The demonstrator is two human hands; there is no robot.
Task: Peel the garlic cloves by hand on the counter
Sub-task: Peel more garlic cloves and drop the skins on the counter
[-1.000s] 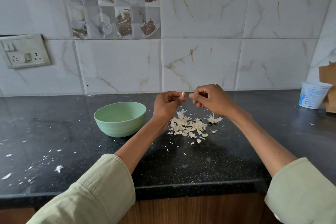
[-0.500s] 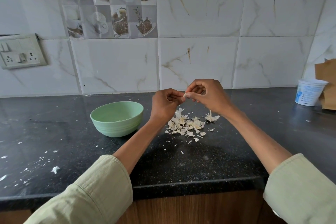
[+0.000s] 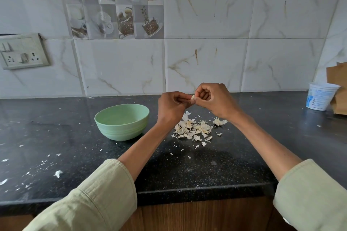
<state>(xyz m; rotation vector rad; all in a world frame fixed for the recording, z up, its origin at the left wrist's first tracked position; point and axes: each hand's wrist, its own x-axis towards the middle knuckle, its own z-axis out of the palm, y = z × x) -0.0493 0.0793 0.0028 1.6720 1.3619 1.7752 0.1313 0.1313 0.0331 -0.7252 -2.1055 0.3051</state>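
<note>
A small pale garlic clove [image 3: 192,98] is held above the black counter between both hands. My left hand [image 3: 171,107] pinches it from the left with curled fingers. My right hand [image 3: 214,98] pinches its right side, fingers curled in. Most of the clove is hidden by fingertips. Below the hands lies a heap of papery garlic skins [image 3: 193,129], with a separate clump of skin [image 3: 219,121] to its right. A light green bowl [image 3: 122,121] stands left of my left wrist; its inside is barely visible.
The black speckled counter [image 3: 56,137] carries scattered white flakes at the left front. A white plastic tub [image 3: 320,97] and a brown paper bag [image 3: 338,88] stand at the far right by the tiled wall. A switch socket [image 3: 22,51] is on the wall, left.
Both hands have come together on the clove; the right hand closed in from the right and now pinches it. The hands sit slightly higher than before.
</note>
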